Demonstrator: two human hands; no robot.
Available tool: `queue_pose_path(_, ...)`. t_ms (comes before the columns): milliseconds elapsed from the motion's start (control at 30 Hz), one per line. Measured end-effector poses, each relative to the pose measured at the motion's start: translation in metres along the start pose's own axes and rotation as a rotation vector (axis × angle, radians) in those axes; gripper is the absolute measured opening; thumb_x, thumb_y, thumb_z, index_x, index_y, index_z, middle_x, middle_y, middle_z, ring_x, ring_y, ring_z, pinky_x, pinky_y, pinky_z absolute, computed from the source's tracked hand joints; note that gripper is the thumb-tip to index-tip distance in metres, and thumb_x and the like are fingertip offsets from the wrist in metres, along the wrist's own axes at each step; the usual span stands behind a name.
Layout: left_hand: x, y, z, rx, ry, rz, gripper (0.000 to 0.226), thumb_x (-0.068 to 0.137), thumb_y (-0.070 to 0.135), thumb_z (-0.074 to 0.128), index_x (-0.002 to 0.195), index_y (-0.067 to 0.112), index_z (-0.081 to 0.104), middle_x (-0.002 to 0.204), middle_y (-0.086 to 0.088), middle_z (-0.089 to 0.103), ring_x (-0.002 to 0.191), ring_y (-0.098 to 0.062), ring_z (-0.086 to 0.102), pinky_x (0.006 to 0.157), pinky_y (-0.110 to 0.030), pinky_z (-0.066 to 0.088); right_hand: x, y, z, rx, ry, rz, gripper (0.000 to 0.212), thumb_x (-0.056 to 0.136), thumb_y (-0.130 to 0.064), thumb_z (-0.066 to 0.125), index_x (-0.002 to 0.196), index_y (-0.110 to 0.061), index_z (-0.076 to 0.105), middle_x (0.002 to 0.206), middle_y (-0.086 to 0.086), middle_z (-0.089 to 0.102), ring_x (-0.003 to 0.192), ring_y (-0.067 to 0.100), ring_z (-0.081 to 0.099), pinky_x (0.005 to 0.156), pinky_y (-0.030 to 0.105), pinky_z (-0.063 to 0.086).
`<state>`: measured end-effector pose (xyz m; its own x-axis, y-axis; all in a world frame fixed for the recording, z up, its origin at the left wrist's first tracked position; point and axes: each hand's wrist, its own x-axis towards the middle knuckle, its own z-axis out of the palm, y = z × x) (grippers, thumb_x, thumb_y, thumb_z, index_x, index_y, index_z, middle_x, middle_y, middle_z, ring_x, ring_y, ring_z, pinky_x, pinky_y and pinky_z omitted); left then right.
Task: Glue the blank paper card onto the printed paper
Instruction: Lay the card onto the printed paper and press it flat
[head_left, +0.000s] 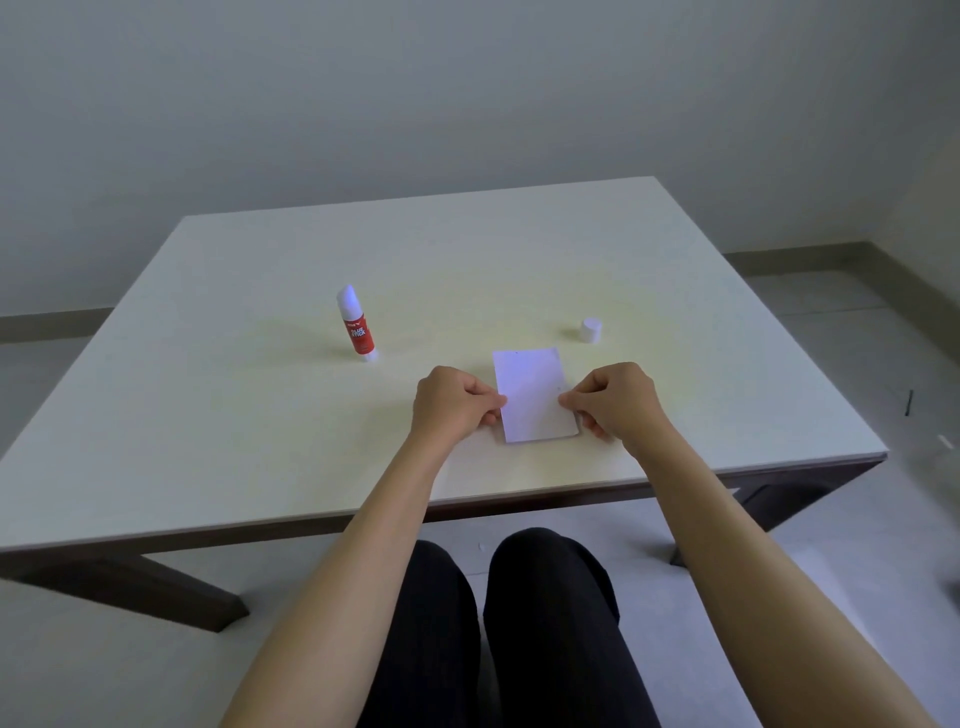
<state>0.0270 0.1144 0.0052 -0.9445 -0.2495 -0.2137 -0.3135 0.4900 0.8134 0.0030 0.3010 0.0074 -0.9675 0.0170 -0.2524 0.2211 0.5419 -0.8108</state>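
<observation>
A blank white paper card lies on the table near its front edge. My left hand pinches the card's left edge between thumb and fingers. My right hand pinches its right edge. A thin edge of another sheet shows under the card's lower right corner; I cannot tell whether it is the printed paper. An uncapped glue stick with a red label stands upright to the left, apart from both hands. Its white cap sits behind the card to the right.
The white table has its front edge close to my knees, with dark wooden legs below. A grey wall stands behind it and pale floor lies to the right.
</observation>
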Motion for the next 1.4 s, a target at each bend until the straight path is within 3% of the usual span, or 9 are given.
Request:
queue_pose_path(400, -0.001, 0.002, 0.004, 0.084, 0.035, 0.020, 0.015, 0.075, 0.017, 0.072, 0.061, 0.014, 0.071, 0.055, 0.003, 0.066, 0.060, -0.015, 0.067, 0.070, -0.027, 0.054, -0.003, -0.001, 0.003, -0.037, 0.026, -0.033, 0.026, 0.078, -0.005, 0.070, 0.056, -0.007, 0.055, 0.046, 0.005, 0.054, 0.024, 0.004, 0.038, 0.029, 0.013, 0.030)
queue_pose_path(500, -0.002, 0.003, 0.007, 0.133, 0.057, 0.045, 0.013, 0.073, 0.015, 0.071, 0.063, 0.007, 0.073, 0.060, -0.005, 0.070, 0.066, -0.024, 0.068, 0.068, -0.031, 0.054, -0.003, -0.002, 0.007, -0.102, 0.051, -0.069, 0.032, 0.078, -0.004, 0.068, 0.053, -0.010, 0.050, 0.048, 0.002, 0.051, 0.038, 0.013, 0.044, 0.039, 0.019, 0.036)
queue_pose_path(567, -0.002, 0.001, 0.010, 0.194, 0.066, 0.069, 0.013, 0.071, 0.012, 0.068, 0.059, 0.008, 0.068, 0.059, -0.013, 0.064, 0.058, -0.027, 0.054, 0.060, -0.029, 0.046, -0.003, -0.002, 0.010, -0.145, 0.072, -0.089, 0.035, 0.078, -0.004, 0.067, 0.053, -0.013, 0.046, 0.051, 0.001, 0.050, 0.049, 0.019, 0.046, 0.050, 0.025, 0.039)
queue_pose_path(667, -0.001, -0.003, 0.013, 0.255, 0.104, 0.112, 0.016, 0.073, 0.015, 0.070, 0.063, 0.019, 0.059, 0.063, -0.001, 0.054, 0.064, -0.021, 0.047, 0.060, -0.026, 0.037, -0.002, -0.001, 0.011, -0.161, 0.099, -0.112, 0.033, 0.078, -0.005, 0.069, 0.060, -0.013, 0.042, 0.060, 0.005, 0.052, 0.062, 0.026, 0.050, 0.058, 0.030, 0.041)
queue_pose_path(833, 0.001, -0.010, 0.012, 0.308, 0.120, 0.272, 0.033, 0.079, 0.022, 0.073, 0.108, 0.015, 0.060, 0.099, -0.001, 0.056, 0.081, -0.015, 0.051, 0.068, -0.027, 0.040, -0.002, -0.004, 0.010, -0.137, 0.075, -0.124, 0.027, 0.079, -0.005, 0.070, 0.103, -0.006, 0.057, 0.073, 0.018, 0.061, 0.050, 0.027, 0.053, 0.050, 0.030, 0.047)
queue_pose_path(933, 0.006, -0.012, 0.008, 0.487, 0.044, 0.392, 0.050, 0.086, 0.026, 0.065, 0.134, 0.018, 0.052, 0.130, -0.002, 0.050, 0.110, -0.021, 0.052, 0.088, -0.034, 0.044, -0.003, -0.003, 0.011, -0.141, 0.075, -0.114, 0.030, 0.081, -0.004, 0.068, 0.111, -0.006, 0.062, 0.072, 0.014, 0.060, 0.045, 0.026, 0.054, 0.042, 0.028, 0.047)
queue_pose_path(1033, 0.011, -0.013, 0.003, 0.651, -0.023, 0.468, 0.045, 0.091, 0.033, 0.057, 0.135, 0.023, 0.053, 0.143, 0.003, 0.045, 0.127, -0.022, 0.043, 0.098, -0.035, 0.036, -0.005, -0.003, 0.018, -0.203, 0.092, -0.156, 0.032, 0.084, -0.004, 0.063, 0.115, -0.003, 0.065, 0.076, 0.009, 0.058, 0.061, 0.029, 0.056, 0.063, 0.041, 0.057)
queue_pose_path(1300, 0.010, -0.018, -0.012, 0.687, -0.078, 0.475, 0.044, 0.093, 0.033, 0.054, 0.136, 0.021, 0.051, 0.148, 0.004, 0.043, 0.131, -0.017, 0.045, 0.105, -0.036, 0.034, -0.009, -0.012, 0.026, -0.237, 0.053, -0.188, 0.026, 0.083, 0.002, 0.057, 0.102, 0.020, 0.060, 0.091, 0.038, 0.064, 0.077, 0.048, 0.058, 0.074, 0.055, 0.053)
queue_pose_path(1400, 0.008, -0.024, -0.021, 0.679, -0.083, 0.462, 0.044, 0.093, 0.032, 0.055, 0.135, 0.020, 0.052, 0.147, 0.004, 0.043, 0.130, -0.017, 0.046, 0.106, -0.037, 0.035, -0.012, -0.015, 0.034, -0.279, 0.014, -0.206, 0.015, 0.082, 0.004, 0.053, 0.072, 0.014, 0.058, 0.066, 0.029, 0.050, 0.064, 0.039, 0.044, 0.058, 0.029, 0.041)
